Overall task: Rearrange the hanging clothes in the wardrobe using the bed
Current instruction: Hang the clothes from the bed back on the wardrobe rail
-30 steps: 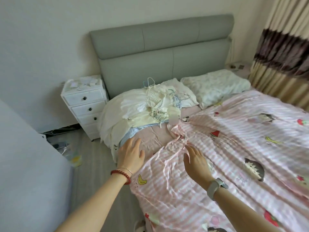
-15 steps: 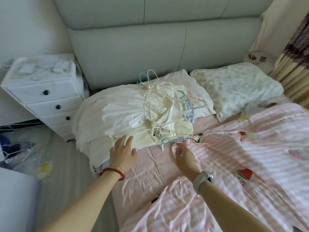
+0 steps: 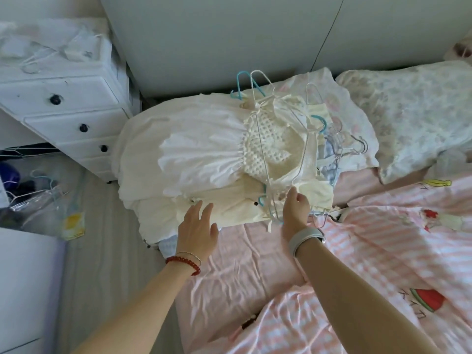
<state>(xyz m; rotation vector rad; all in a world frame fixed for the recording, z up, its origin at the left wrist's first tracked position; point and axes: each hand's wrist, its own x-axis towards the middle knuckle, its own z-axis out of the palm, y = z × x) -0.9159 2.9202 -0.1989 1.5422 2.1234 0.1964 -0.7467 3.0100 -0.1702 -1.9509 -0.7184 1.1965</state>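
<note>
So there's a pile of clothes (image 3: pixel 204 159), all white and cream, lying flat at the head of the bed (image 3: pixel 245 267), just in front of the grey headboard (image 3: pixel 229 39). On top is a gathered white dress with a crochet-looking bodice. The garments are on thin wire hangers (image 3: pixel 278 139), white and light blue, hooks sticking out toward the headboard and the pillow side.
</note>
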